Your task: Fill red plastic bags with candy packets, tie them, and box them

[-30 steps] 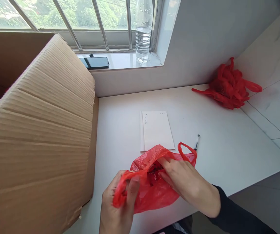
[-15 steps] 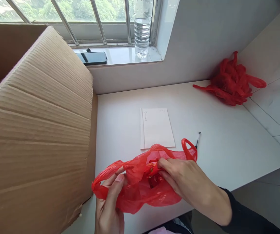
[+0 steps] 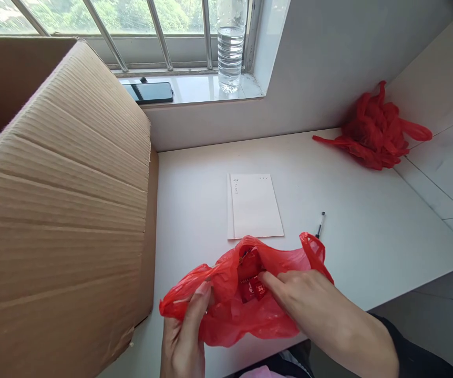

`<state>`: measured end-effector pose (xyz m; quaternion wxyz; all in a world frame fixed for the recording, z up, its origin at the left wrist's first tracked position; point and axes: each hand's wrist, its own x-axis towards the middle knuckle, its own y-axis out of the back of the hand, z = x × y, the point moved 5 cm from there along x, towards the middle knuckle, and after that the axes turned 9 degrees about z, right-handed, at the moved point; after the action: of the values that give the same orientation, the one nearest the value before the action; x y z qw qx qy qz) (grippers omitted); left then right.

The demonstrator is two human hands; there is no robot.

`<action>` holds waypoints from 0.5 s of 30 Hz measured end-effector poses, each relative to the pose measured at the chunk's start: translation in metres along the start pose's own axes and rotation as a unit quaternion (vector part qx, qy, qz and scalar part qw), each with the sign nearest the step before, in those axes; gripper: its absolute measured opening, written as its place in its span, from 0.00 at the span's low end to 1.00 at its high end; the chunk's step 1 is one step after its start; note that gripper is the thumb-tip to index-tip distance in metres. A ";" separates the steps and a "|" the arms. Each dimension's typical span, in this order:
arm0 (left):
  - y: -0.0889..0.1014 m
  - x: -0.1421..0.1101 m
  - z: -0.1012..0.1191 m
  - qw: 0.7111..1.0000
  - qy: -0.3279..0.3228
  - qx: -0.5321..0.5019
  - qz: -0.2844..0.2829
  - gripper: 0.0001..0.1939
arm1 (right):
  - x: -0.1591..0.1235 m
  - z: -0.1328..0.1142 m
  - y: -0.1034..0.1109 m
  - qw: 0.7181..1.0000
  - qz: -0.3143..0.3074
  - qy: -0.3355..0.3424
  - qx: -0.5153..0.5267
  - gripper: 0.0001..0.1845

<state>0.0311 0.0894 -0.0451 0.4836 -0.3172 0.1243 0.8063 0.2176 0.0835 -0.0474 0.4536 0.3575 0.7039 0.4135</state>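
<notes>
A thin red plastic bag [image 3: 250, 328] is held above the near edge of the white table, its mouth open toward me. My left hand [image 3: 187, 336] is closed on the bag's left side, thumb on top of the film. From the right, my right hand [image 3: 301, 294] reaches into the mouth, fingers bent and tips partly hidden among small shiny red packets [image 3: 252, 281]. Whether it grips one of them is unclear. One bag handle [image 3: 315, 252] stands up just behind the right hand.
A large cardboard box [image 3: 72, 199] takes up the left side. Beyond the bag lie a white notebook [image 3: 256, 207] and a pen [image 3: 320, 224]. A crumpled red bag [image 3: 378, 128] sits in the far right corner. On the windowsill are a phone [image 3: 153, 93] and a water bottle [image 3: 230, 52].
The bag and my left hand have shifted slightly right. My right hand has moved a little lower and deeper in the bag; the orange-red packet piece at its fingertips no longer shows.
</notes>
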 end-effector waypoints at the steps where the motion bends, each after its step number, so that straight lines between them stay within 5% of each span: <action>1: 0.002 0.001 -0.003 1.000 0.004 0.003 0.008 0.20 | 0.001 0.001 -0.005 0.999 -0.038 0.002 -0.018 0.25; 3: 0.003 0.004 -0.007 1.000 0.010 0.023 0.001 0.23 | 0.006 0.003 -0.012 0.998 -0.053 -0.005 -0.037 0.25; 8: -0.013 0.000 0.003 0.990 -0.060 0.043 -0.117 0.16 | 0.014 0.010 -0.016 0.997 -0.043 -0.026 -0.057 0.19; 12: -0.016 -0.001 0.007 0.989 -0.063 0.008 -0.131 0.12 | 0.010 0.020 -0.013 0.995 -0.044 -0.039 -0.082 0.27; 15: -0.014 0.000 0.006 0.986 -0.081 0.013 -0.141 0.13 | 0.009 0.024 -0.013 0.995 -0.039 -0.037 -0.085 0.23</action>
<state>0.0406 0.0992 -0.0388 0.6053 -0.2587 0.0485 0.7512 0.2358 0.0922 -0.0686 0.5240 0.3052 0.6625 0.4397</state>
